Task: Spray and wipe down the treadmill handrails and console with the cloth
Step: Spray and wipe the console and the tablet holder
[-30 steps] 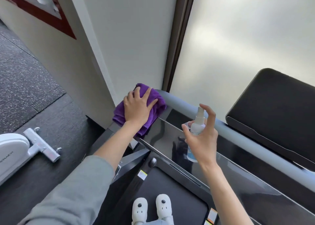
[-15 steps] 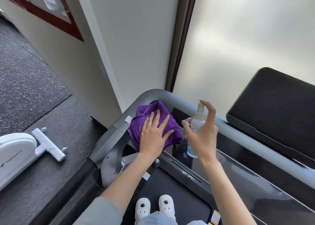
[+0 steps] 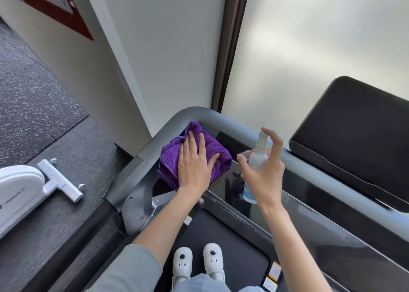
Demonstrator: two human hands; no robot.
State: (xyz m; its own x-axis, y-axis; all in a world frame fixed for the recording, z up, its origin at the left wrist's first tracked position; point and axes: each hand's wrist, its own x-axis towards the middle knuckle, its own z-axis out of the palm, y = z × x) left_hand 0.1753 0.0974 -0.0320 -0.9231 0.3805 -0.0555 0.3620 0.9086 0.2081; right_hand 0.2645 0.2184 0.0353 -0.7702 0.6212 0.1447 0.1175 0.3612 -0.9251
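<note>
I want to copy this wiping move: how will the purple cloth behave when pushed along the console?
The purple microfibre cloth is bunched in soft folds under the flat left hand, so it is probably floppy and light. On the glossy black console it likely slides easily, perhaps bunching further.

White exercise machine [image 3: 17, 194], at 9 o'clock on the floor: grey brand lettering along its casing, partly cut by the frame edge and too blurred to spell out. Spray bottle [image 3: 254, 165], at 3 o'clock of centre: a blue-printed label, text illegible. Treadmill deck stickers [image 3: 273, 276], at 5 o'clock: orange, yellow and white warning labels, wording too small to read. Wall board [image 3: 55, 1], at 11 o'clock: posted papers, unreadable.
</note>
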